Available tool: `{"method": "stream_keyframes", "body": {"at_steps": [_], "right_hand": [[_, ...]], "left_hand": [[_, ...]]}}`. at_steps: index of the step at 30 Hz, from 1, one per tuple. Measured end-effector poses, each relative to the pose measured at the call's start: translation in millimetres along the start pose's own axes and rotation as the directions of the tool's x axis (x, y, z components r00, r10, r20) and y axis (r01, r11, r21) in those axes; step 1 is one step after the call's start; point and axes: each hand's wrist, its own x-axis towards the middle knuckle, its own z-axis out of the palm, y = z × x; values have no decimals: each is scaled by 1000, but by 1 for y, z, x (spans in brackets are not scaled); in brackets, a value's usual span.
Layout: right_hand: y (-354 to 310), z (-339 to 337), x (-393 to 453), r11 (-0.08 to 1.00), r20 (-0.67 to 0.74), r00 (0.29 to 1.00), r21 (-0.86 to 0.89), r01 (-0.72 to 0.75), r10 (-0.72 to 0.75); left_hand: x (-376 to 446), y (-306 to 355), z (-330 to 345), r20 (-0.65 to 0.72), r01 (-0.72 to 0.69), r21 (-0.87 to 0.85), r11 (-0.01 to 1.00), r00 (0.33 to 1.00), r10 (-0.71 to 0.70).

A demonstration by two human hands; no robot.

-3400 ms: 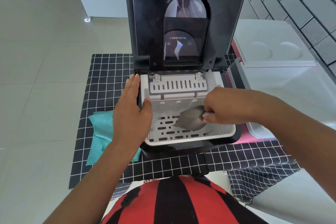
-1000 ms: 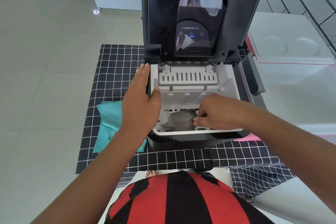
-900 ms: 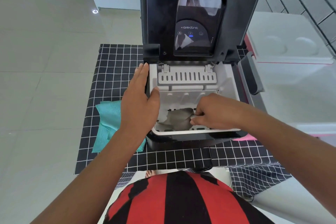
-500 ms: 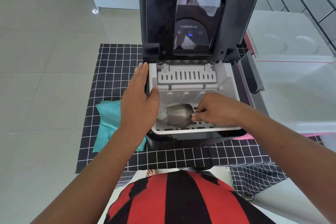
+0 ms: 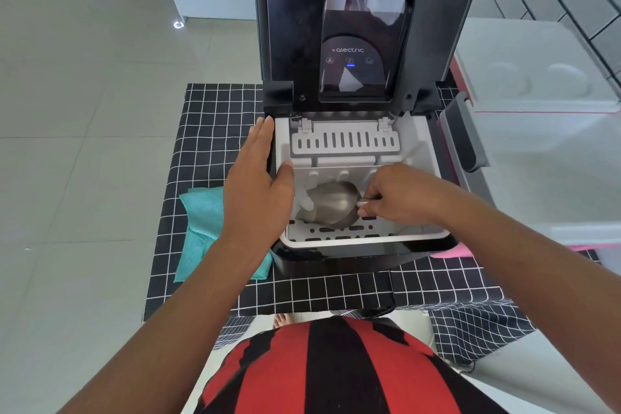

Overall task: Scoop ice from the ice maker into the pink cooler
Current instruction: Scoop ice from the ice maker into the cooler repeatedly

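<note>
Nearest: a red-and-black striped shirt (image 5: 336, 370); beyond it a black grid-pattern cloth (image 5: 215, 131) covering the table, with a teal cloth (image 5: 201, 215) on it left of the machine.

Ice maker (image 5: 339, 259): black body, lid (image 5: 363, 20) raised upright at the back; white slotted basket (image 5: 366, 240) exposed inside.

Left hand (image 5: 258, 191): fingers straight, laid flat along the machine's left rim, thumb hooked over the basket wall; a steadying hold.

Right hand (image 5: 400, 198): fingers pinching the handle of a metal scoop (image 5: 331, 203); the bowl lies low in the basket, mouth toward the left; a few pale ice pieces (image 5: 304, 203) sit at its lip; contents of the bowl not discernible.

Step judged: gathering ice, early in a load; next move calls for a level lift over the basket's right wall.

Pink cooler (image 5: 537, 158): just right of the machine, lid open; its grey handle (image 5: 462, 134) stands between the two; room above it appears free.
</note>
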Motion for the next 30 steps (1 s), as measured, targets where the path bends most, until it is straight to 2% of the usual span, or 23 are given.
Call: {"method": "stream_keyframes", "body": {"at_steps": [5, 10, 15, 19, 22, 26, 30], "right_hand": [[-7, 8, 3, 990, -101, 992, -127, 60, -73], [-1, 15, 6, 987, -148, 977, -73, 144, -154], [3, 13, 10, 993, -130, 986, -72, 94, -103], [2, 12, 7, 990, -245, 965, -121, 68, -96], [3, 10, -3, 983, -309, 940, -151, 104, -147], [14, -9, -18, 991, -400, 907, -18, 131, -127], [19, -14, -26, 977, -421, 900, 114, 178, -115]], "left_hand": [[0, 0, 0, 6, 2, -12, 1000, 1000, -2], [1, 0, 1, -2, -1, -11, 1000, 1000, 1], [2, -1, 1, -1, -7, 10, 1000, 1000, 8], [1, 1, 0, 1, -10, 10, 1000, 1000, 10], [1, 1, -1, 1, -23, 33, 999, 1000, 23], [-1, 3, -1, -28, -86, 121, 989, 996, 90], [-2, 4, -1, -57, -161, 198, 967, 983, 176]]}}
